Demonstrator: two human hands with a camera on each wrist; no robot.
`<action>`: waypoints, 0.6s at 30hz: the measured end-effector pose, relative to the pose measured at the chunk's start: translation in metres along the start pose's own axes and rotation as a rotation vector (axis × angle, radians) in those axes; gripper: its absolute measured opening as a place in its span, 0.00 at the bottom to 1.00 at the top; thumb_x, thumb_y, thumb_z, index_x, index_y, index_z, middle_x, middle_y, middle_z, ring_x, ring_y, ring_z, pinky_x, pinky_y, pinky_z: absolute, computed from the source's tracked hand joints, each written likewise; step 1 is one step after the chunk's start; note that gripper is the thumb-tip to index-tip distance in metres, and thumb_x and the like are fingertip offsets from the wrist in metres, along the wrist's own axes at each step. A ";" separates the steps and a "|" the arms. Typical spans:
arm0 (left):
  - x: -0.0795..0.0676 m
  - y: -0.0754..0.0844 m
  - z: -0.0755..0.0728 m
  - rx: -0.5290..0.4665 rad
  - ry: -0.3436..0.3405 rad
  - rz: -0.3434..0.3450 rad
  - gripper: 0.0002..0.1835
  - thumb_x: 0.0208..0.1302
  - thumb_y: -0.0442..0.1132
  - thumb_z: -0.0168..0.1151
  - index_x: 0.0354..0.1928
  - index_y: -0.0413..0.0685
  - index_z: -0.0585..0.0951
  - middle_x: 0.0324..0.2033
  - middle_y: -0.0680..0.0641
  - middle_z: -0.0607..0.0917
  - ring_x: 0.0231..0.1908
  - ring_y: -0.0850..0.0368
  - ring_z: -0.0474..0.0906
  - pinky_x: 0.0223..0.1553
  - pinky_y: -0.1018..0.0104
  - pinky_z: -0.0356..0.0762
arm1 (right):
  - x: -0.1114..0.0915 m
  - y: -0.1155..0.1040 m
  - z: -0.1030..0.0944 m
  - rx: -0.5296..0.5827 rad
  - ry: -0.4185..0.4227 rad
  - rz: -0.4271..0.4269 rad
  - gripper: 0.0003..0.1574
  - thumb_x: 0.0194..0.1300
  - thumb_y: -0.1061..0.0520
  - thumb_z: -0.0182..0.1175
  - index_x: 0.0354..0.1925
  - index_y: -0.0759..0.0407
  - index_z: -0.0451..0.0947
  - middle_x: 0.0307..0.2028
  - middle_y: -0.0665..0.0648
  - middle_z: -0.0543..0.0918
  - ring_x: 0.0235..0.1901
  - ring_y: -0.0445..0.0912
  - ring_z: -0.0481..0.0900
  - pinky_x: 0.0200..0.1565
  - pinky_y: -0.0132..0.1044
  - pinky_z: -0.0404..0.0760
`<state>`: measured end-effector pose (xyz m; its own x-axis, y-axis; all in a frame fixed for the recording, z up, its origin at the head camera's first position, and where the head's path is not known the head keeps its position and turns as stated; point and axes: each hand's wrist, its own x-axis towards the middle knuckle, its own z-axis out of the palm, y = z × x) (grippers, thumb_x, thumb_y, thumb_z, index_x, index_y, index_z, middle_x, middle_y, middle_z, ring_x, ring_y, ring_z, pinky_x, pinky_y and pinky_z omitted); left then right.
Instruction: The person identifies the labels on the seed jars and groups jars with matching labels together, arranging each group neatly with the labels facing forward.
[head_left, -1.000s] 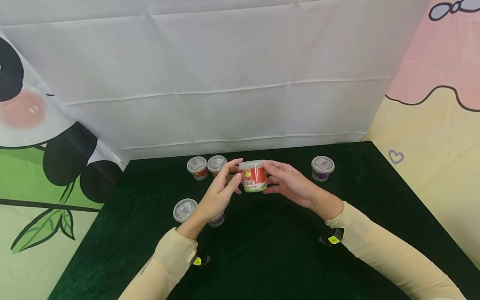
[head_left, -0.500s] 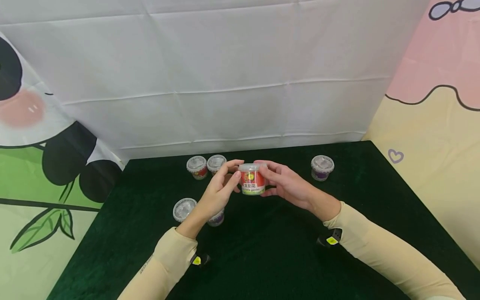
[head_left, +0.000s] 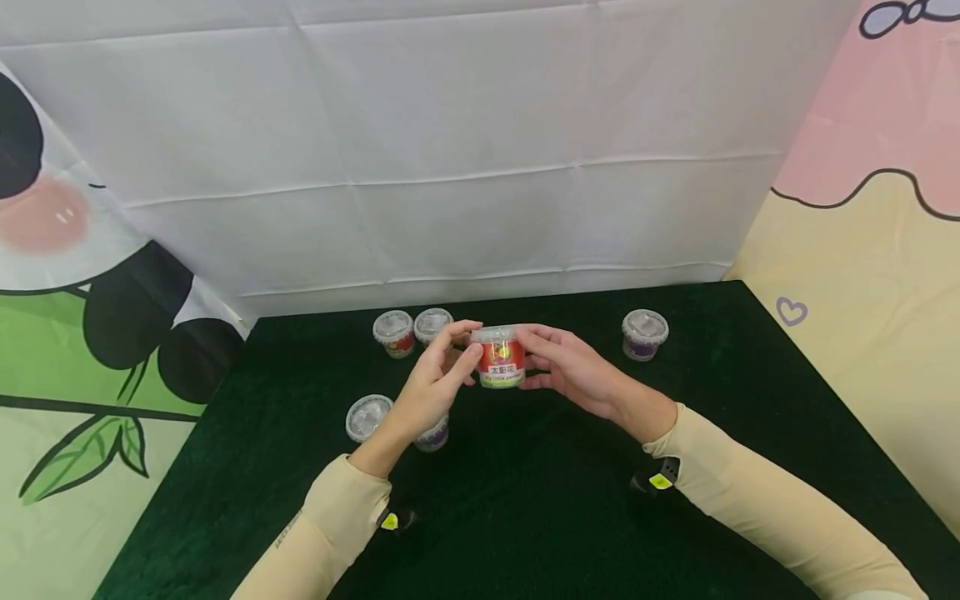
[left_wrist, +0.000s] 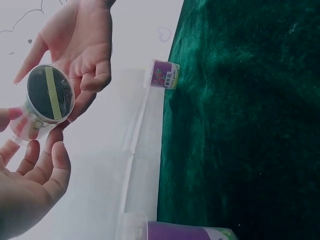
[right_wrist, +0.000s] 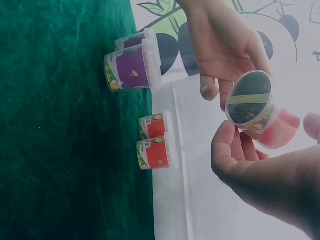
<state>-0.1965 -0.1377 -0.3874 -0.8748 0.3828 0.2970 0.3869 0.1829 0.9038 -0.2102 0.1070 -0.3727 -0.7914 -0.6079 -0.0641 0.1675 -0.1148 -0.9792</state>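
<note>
Both hands hold up a small lidded plastic cup point(head_left: 501, 360) with a red label reading "my little garden". My left hand point(head_left: 429, 390) grips its left side, thumb in front, while fingers of my right hand point(head_left: 583, 372) hold the right side. The cup stands upright above the table in the head view. Its dark round base with a pale strip shows on the cup point(left_wrist: 50, 93) in the left wrist view. From the right wrist, the same cup point(right_wrist: 250, 97) appears between the fingers of both hands.
Two red-label cups point(head_left: 393, 335) stand at the back left. A purple-label cup point(head_left: 645, 335) is at the back right. Two more cups point(head_left: 369, 418) stand near the left forearm, one partly hidden; both labels look purple point(right_wrist: 131, 71). Dark green cloth point(head_left: 525, 517) covers the table.
The held cup has been turned so its label faces forward, and it has shifted slightly left. The right hand has moved slightly left with it; the other cups stay put.
</note>
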 end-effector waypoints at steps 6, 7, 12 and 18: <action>-0.001 0.000 -0.002 -0.004 -0.010 -0.007 0.21 0.81 0.43 0.49 0.70 0.52 0.66 0.56 0.41 0.70 0.45 0.45 0.78 0.46 0.49 0.82 | -0.001 -0.001 0.001 -0.001 0.002 0.012 0.37 0.80 0.41 0.47 0.75 0.61 0.57 0.64 0.62 0.69 0.59 0.54 0.72 0.62 0.52 0.73; -0.001 0.001 -0.002 -0.003 -0.011 -0.008 0.21 0.81 0.43 0.49 0.70 0.52 0.66 0.56 0.40 0.70 0.45 0.45 0.78 0.46 0.49 0.82 | -0.001 -0.002 0.002 -0.001 0.000 0.013 0.37 0.80 0.41 0.47 0.75 0.61 0.57 0.64 0.62 0.69 0.59 0.54 0.72 0.62 0.52 0.73; -0.002 0.000 -0.002 -0.003 -0.012 -0.007 0.21 0.81 0.43 0.50 0.70 0.52 0.66 0.56 0.40 0.69 0.44 0.46 0.79 0.46 0.49 0.82 | -0.001 -0.002 0.002 -0.002 -0.010 0.009 0.38 0.80 0.41 0.47 0.75 0.62 0.56 0.64 0.63 0.68 0.60 0.54 0.72 0.62 0.52 0.73; -0.002 0.000 -0.003 -0.009 -0.018 -0.007 0.21 0.80 0.42 0.50 0.71 0.51 0.66 0.56 0.41 0.70 0.45 0.45 0.79 0.46 0.49 0.82 | -0.002 -0.002 0.001 -0.009 -0.017 0.008 0.38 0.80 0.41 0.46 0.76 0.61 0.55 0.64 0.63 0.68 0.59 0.55 0.72 0.62 0.52 0.73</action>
<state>-0.1957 -0.1410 -0.3874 -0.8720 0.3981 0.2849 0.3779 0.1776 0.9086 -0.2084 0.1076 -0.3701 -0.7798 -0.6223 -0.0684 0.1681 -0.1029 -0.9804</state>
